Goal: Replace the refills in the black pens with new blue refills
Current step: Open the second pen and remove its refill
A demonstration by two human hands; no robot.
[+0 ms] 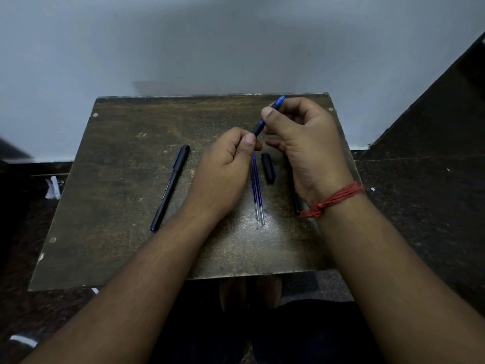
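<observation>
gripping a tilted black pen (pixel 258 127), blue-tipped, uncapped.

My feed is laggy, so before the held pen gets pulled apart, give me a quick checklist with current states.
1. Both hands on the held pen: ok; left hand pinches the lower end, right hand the upper part.
2. Cap off and lying on the table: ok.
3. Blue refills on the table between the hands: ok.
4. Capped pen lying apart at the left: ok.
5. Barrel already loosened: cannot tell.
6. Another pen under the right wrist: cannot tell, mostly hidden.
</observation>
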